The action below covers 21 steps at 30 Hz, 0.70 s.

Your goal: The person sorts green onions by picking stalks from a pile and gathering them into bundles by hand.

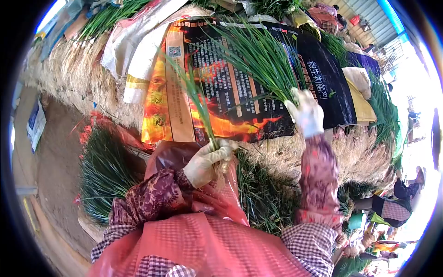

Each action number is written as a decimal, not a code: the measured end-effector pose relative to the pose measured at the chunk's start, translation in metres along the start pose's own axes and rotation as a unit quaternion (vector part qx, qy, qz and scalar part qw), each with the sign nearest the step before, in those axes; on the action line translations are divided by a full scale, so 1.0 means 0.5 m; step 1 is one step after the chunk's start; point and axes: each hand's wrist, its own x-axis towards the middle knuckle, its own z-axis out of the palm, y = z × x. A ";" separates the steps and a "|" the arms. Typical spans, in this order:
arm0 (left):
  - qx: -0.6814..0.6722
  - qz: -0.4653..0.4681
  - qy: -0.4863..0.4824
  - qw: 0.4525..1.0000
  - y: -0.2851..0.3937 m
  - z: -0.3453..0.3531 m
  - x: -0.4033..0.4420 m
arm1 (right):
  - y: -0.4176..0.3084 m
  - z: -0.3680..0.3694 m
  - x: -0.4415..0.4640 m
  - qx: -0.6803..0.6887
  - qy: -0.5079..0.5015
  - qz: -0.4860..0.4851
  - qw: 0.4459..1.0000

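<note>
My left hand (210, 161), in a pale glove, is closed around a few spring onions (199, 106). Their green leaves point up and away, and thin roots hang below the fingers. My right hand (307, 113), also gloved, is at the near end of a larger bunch of spring onions (263, 60). Its thumb and fingers are apart, close to or touching the stalk ends. That bunch lies on a black and orange printed sack (226, 101), leaves pointing away from me.
The sack covers a long heap of spring onions with pale roots (83, 78) facing out. More greens (106, 171) stand at my left, and loose leaves (267, 194) lie below the heap. A red plastic apron (194, 240) covers my lap. Another person (392, 207) is at far right.
</note>
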 end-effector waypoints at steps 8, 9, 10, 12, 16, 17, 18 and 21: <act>0.007 0.031 -0.005 0.999 -0.011 -0.001 0.009 | -0.155 -0.017 -0.014 0.494 -0.234 0.212 0.810; 0.015 0.023 0.035 0.999 -0.021 0.006 0.014 | -0.177 0.001 -0.037 0.531 -0.237 0.221 0.783; 0.024 0.016 0.073 0.997 -0.027 0.010 0.019 | -0.199 0.024 -0.059 0.567 -0.237 0.230 0.754; 0.022 -0.020 0.053 0.998 -0.022 0.012 0.015 | -0.231 0.057 -0.088 0.620 -0.256 0.254 0.697; -0.020 -0.046 0.037 0.998 -0.013 0.006 0.006 | -0.259 0.126 -0.123 0.445 -0.088 0.103 0.885; -0.017 -0.068 0.049 0.996 0.002 0.004 0.003 | -0.256 0.129 -0.115 0.376 -0.031 0.065 0.924; -0.023 -0.081 0.032 0.996 0.006 0.002 -0.009 | -0.245 0.120 -0.108 0.422 -0.014 0.155 0.893; -0.027 -0.081 0.029 0.996 0.007 0.006 -0.042 | -0.194 0.084 -0.109 0.372 -0.111 0.201 0.899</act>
